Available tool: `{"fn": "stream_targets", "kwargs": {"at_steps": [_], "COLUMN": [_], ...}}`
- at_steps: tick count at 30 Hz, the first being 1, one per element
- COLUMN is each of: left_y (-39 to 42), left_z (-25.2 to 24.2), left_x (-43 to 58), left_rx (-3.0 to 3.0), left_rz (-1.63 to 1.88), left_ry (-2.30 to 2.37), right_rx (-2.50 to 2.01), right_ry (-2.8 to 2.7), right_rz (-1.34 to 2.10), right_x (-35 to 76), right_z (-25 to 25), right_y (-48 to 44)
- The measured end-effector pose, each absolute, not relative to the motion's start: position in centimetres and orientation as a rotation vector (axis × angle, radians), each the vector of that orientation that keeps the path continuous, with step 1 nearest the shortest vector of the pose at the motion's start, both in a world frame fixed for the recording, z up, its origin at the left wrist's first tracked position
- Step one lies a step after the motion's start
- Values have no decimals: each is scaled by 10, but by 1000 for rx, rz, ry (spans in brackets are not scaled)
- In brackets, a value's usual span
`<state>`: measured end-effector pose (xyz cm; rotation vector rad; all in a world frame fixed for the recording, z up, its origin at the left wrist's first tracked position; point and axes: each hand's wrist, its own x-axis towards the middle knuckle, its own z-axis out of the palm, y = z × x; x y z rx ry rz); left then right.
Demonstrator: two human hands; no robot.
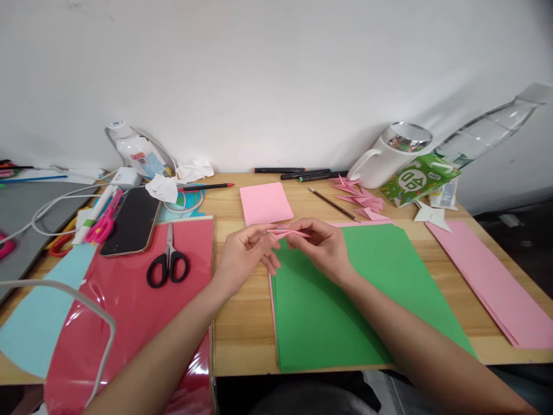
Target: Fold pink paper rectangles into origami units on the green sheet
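The green sheet [345,300] lies nearest, and both hands meet over its far left corner. The left hand [244,253] pinches the left end of a narrow folded pink strip [290,233] with its fingers curled. The right hand [322,245] grips the right end between thumb and fingertips. The strip spans the gap between them, its long axis running left to right, seemingly just clear of the sheet. Neither hand is nearer, as each holds one end. Beyond that corner lies a pink square [265,203], and farther right are folded pink pieces [358,199].
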<state>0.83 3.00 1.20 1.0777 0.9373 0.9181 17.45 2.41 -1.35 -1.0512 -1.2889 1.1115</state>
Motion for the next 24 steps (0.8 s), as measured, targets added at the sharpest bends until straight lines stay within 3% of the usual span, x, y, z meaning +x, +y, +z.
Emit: {"fn": "stream_targets", "kwargs": {"at_steps": [8, 24], "left_y": [26, 27], "left_z": [10, 5], "left_x": [11, 14], "left_rx": [1324, 1179], "left_rz": [1107, 1043], "left_ry": [1076, 955], "right_rx": [-996, -958], "right_ry": [-1327, -1399], "right_rz": [1132, 986], "right_x": [173, 171], "right_z": [-13, -18], "right_y": [23, 20]}}
